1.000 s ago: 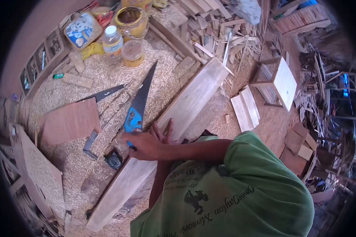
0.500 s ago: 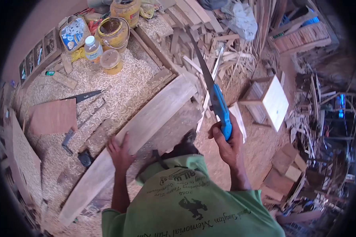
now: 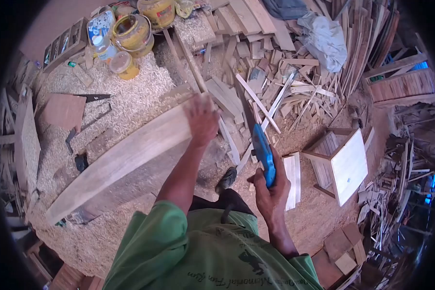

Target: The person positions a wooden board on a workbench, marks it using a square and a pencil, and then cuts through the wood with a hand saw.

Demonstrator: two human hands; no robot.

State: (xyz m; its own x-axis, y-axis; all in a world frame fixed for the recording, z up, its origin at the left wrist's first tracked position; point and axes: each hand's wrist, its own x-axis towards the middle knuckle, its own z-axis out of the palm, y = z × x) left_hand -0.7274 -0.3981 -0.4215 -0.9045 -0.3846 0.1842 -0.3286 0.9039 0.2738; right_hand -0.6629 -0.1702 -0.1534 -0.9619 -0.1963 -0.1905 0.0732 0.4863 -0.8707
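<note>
The work surface [image 3: 147,176], strewn with shavings, spreads across the left, and the long board [image 3: 130,140] slants over it from near left to far middle, its right end close to the scrap pile [image 3: 295,92]. That heap crowds the far side, while floor [image 3: 319,229] opens at near right, between the person and a pale-topped wooden frame [image 3: 348,166]. Two narrow pale boards [image 3: 291,181] lie there, just beside the right hand [image 3: 274,191], which is clamped around the blue handle of the saw [image 3: 263,152]; the blade points away over the scraps, well apart from the long board. The left hand [image 3: 203,118], fingers spread, is at the board's far right end; blur hides whether it presses there. A reddish panel [image 3: 63,111] lies on the shavings at left, with a dark blade [image 3: 96,97] by its far right corner and a dark angled tool [image 3: 70,139] at its near edge. Yellow pails [image 3: 133,36], a bottle [image 3: 103,48] and a small tub [image 3: 124,66] stand at far left. A small dark object [image 3: 81,163] sits near the board's far edge.
</note>
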